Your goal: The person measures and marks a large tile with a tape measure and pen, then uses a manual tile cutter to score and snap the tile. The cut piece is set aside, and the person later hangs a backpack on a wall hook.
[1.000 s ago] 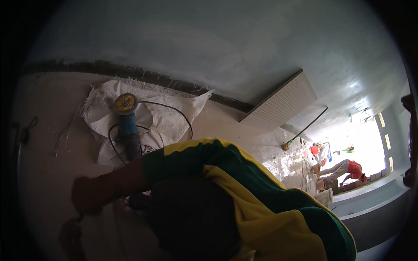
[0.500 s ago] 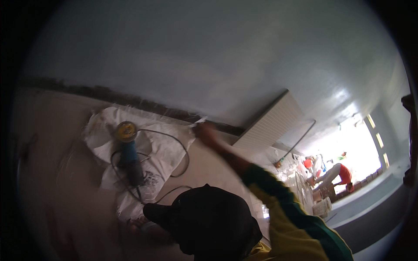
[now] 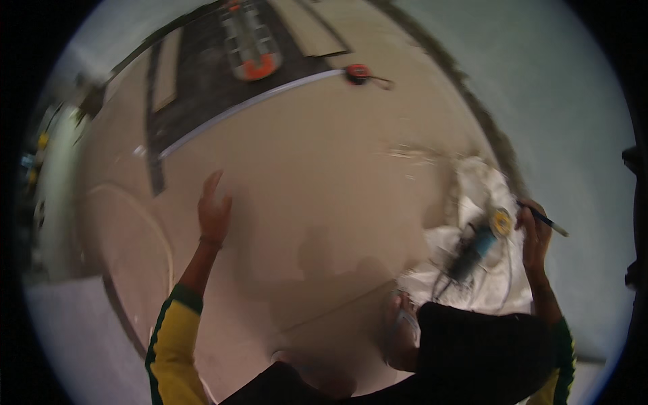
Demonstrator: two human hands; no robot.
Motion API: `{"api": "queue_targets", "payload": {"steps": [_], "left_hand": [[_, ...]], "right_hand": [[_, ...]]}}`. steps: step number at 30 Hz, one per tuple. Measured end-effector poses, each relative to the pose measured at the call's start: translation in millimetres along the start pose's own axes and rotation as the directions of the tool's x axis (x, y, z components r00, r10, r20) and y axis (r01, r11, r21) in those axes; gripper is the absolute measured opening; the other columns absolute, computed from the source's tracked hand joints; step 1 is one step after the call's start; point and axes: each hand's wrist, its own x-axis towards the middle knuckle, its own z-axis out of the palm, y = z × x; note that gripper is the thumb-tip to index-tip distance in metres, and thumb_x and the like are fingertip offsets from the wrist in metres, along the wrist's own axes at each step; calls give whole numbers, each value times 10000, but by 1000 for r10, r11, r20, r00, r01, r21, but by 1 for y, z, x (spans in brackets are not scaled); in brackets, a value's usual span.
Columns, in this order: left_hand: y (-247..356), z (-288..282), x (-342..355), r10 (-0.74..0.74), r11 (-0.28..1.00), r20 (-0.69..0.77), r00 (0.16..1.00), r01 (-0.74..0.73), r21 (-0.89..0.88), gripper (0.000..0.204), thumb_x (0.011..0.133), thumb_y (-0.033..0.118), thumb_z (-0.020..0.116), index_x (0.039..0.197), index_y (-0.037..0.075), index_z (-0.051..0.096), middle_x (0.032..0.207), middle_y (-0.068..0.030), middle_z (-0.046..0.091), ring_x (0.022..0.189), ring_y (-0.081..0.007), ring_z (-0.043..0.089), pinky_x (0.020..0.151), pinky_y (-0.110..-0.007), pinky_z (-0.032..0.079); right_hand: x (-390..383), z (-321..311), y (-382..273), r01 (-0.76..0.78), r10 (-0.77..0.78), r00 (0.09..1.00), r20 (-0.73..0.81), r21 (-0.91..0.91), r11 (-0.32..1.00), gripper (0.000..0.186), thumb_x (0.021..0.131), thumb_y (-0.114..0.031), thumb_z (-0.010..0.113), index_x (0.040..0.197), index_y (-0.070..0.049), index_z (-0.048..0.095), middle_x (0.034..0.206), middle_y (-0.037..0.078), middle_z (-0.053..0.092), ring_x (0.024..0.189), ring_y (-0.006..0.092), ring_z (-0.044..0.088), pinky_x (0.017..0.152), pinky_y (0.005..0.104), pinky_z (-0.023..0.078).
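Note:
My left hand (image 3: 214,212) hovers over the beige floor with its fingers apart and nothing in it. At the right, my right hand (image 3: 533,233) is closed around a slim dark pencil (image 3: 552,225) with a pale end, close to the wall. Beside that hand an angle grinder (image 3: 478,248), blue and black with a yellow disc, lies on a crumpled white sack (image 3: 476,177). Farther off, a red and black tape measure (image 3: 358,73) rests on the floor, its pale blade (image 3: 253,104) drawn out along the near edge of a dark panel (image 3: 202,81).
An orange-ended tile cutter (image 3: 253,50) sits on the dark panel, with pale strips (image 3: 169,71) nearby. A grey-blue wall (image 3: 574,115) runs along the right. A hose or cable (image 3: 152,219) curves at the left. My sandalled foot (image 3: 405,327) is beside the sack.
My view has swung left, away from the wall and bright opening. An arm reached to the sack's corner before; now both my hands show, the pencil in the right one.

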Motion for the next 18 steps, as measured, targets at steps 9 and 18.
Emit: {"api": "queue_targets", "payload": {"steps": [9,18], "left_hand": [[-177,-31,35,-460,754,-497,736,619,219,632,894,248,594,1455,19,416,1465,-206,469,1366,-394,419,1122,-471,361],[-200,-26,131,-709,438,-496,501,864,248,681,1001,449,460,1593,214,221,1510,-208,444,1250,-406,552,1041,-508,442]], "right_hand": [[153,287,-32,-9,-159,877,453,346,938,196,1040,-179,530,1075,5,588,877,85,618,803,151,629,760,311,540],[303,405,34,460,-460,887,43,-190,868,485,839,-304,794,1200,-71,571,1153,134,684,1095,296,660,923,393,503]]}}
